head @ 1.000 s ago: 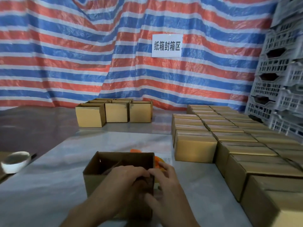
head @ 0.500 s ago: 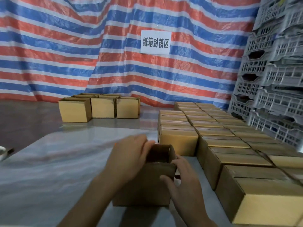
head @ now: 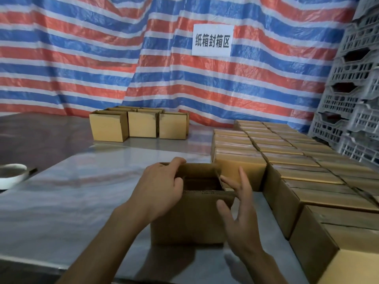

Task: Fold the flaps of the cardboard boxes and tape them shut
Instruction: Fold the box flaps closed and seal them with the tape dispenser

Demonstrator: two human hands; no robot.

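Now, small brown cardboard box (head: 188, 220) sits open-topped on the glossy grey table (head: 71, 201), near centre. At its left rim the left hand (head: 162, 191) curls over the edge, gripping it. At its right rim the right hand (head: 240, 212) is open, fingers straight and spread, holding nothing. Rows of closed cardboard boxes (head: 307, 177) fill the table's right side, just beside it. Three open-topped boxes (head: 141, 127) stand far centre. White tape roll (head: 10, 177) lies far left. Red-white-blue striped tarp (head: 82, 58) hangs behind.
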